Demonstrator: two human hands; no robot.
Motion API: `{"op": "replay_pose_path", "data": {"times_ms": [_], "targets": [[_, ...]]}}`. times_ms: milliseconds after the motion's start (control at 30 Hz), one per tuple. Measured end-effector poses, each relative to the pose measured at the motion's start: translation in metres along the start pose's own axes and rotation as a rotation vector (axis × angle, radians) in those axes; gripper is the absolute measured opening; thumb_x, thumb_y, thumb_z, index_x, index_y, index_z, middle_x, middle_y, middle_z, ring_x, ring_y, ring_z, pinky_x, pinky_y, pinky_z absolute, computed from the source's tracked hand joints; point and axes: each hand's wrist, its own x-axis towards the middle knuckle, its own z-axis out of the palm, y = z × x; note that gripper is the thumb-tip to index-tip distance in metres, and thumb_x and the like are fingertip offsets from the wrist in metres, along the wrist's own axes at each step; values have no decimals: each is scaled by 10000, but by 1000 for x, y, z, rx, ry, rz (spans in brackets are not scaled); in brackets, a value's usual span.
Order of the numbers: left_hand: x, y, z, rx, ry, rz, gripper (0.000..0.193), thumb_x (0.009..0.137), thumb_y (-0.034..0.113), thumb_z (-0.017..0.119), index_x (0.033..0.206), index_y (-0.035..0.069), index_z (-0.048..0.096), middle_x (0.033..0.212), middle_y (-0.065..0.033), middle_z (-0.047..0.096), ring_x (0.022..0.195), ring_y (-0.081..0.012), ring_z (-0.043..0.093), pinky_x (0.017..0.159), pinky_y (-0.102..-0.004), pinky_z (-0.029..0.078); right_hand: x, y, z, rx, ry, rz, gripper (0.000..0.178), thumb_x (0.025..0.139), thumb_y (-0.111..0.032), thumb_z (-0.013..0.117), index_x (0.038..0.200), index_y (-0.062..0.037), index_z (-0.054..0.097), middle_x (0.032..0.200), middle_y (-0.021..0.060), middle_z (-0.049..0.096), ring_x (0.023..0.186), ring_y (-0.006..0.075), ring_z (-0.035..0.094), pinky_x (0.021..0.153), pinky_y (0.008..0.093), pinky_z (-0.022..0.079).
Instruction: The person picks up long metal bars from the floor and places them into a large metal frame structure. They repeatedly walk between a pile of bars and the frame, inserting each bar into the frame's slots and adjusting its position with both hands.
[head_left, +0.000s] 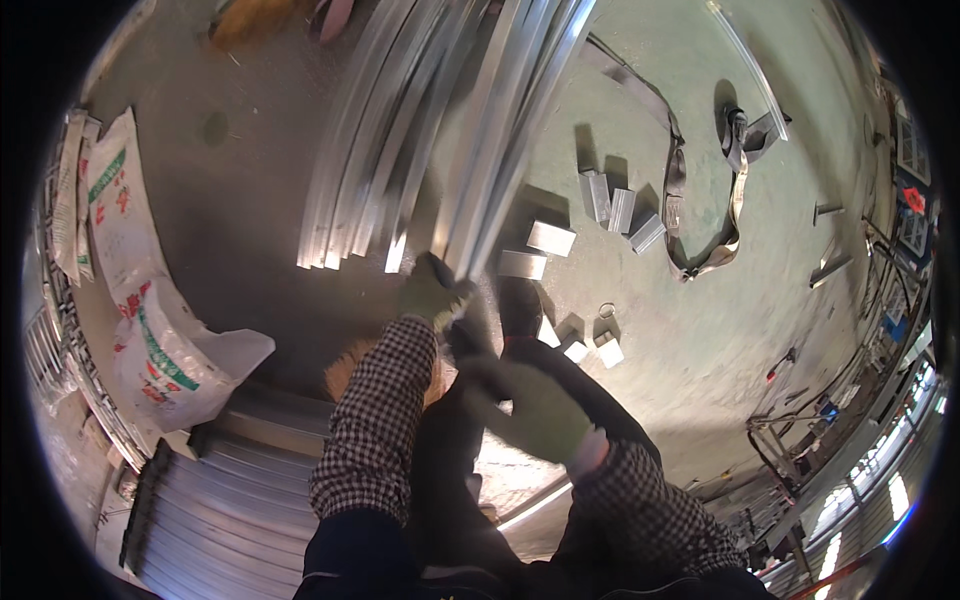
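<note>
My left hand point(430, 290), in a green glove with dark fingers, is at the near end of a bundle of long silvery metal profiles point(497, 130). Its fingers look closed round the end of that bundle, though motion blurs the contact. Left of this bundle, more long metal profiles point(375, 150) lie side by side. My right hand point(535, 408), gloved the same way, hovers over my legs, nearer to me than the left. Its fingers are smeared by motion, so whether they hold anything does not show.
Short cut metal pieces point(622, 210) lie on the floor to the right, beside a grey webbing strap point(675, 190). White printed sacks point(165, 350) are at the left. Stacked metal profiles point(230, 500) fill the lower left. A broom-like bristle bundle point(350, 368) is partly behind my left sleeve.
</note>
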Motion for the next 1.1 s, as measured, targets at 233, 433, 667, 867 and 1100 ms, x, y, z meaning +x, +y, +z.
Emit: {"op": "replay_pose_path", "data": {"times_ms": [233,433,667,867,1100], "targets": [[-161,73,-78,-271,-267,108,752,827,368,906,1360,-58,592,1209,-192,733,1092,-281,727,949,-391,593,25,12,4,869,422,169,427,1034,-144,713,1431,-44,593,1248,116,739,1061,251,753,920,351,609],[-262,121,-141,-457,-442,87,685,904,275,854,1443,-42,575,1295,-177,702,1141,-259,692,980,-384,570,-7,-57,-1,1400,129,239,508,1022,-201,741,1466,-41,555,1263,124,709,1100,261,725,956,395,605],[-399,183,-223,-181,-314,154,707,924,308,847,1457,-47,549,1309,-173,694,1159,-239,678,978,-386,564,-94,-164,19,1189,188,-168,484,1046,-346,720,1362,17,671,1291,91,716,1115,180,694,1061,362,498],[-500,224,-275,-121,-510,-18,794,978,411,803,1541,-39,469,1410,-210,636,1261,-257,634,1042,-394,533,-144,-200,9,1754,-89,197,606,1023,-337,759,1504,-37,545,1394,170,654,1207,293,688,1074,442,561],[-487,227,-206,-22,-150,127,938,850,440,900,1482,-95,460,1259,-215,691,1133,-282,687,986,-409,560,-94,-179,16,1789,-5,315,673,962,-536,779,1374,-24,635,1240,166,735,1152,347,711,1084,514,551]]}}
